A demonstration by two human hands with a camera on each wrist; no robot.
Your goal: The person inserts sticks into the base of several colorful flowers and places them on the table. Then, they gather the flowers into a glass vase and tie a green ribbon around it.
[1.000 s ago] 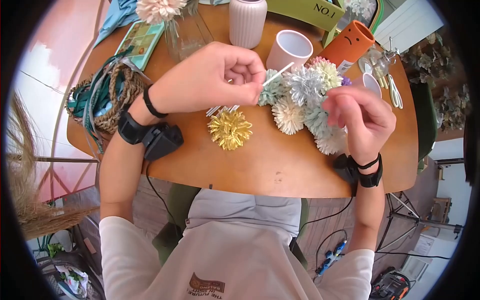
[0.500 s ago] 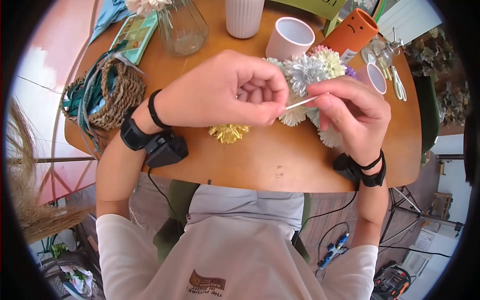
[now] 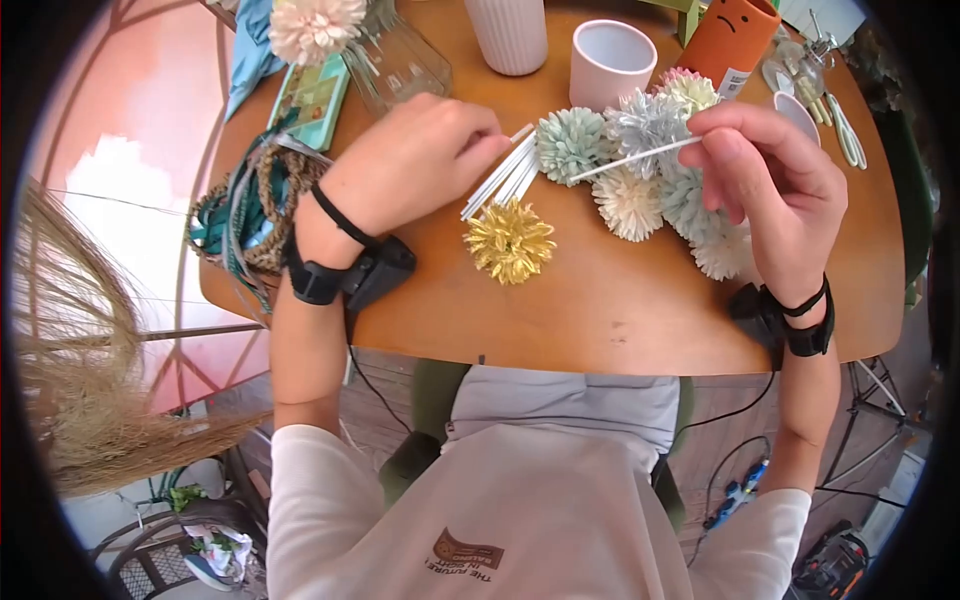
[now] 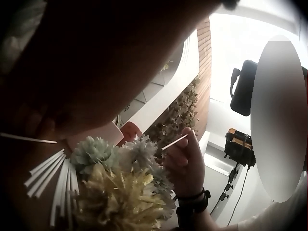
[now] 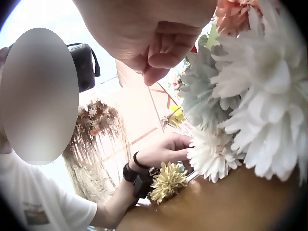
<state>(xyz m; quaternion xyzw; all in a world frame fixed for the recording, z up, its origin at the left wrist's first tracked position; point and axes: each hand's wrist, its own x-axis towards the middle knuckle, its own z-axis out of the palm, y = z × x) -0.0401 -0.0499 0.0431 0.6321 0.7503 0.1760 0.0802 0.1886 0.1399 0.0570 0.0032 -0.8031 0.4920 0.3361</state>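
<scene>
the right hand (image 3: pixel 778 190) pinches a white stick (image 3: pixel 632 161); i cannot tell whether the left hand (image 3: pixel 415 160), beside more sticks (image 3: pixel 518 170), grips one.

Thin white stick (image 3: pixel 636 160), slanting from right fingers (image 3: pixel 738 148), loose sticks (image 3: pixel 518 172) fanned on table (image 3: pixel 600 290)

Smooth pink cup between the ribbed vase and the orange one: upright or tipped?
Upright. In the head view the cup has its round mouth facing up, with its wall dropping below the rim toward the table.
</scene>
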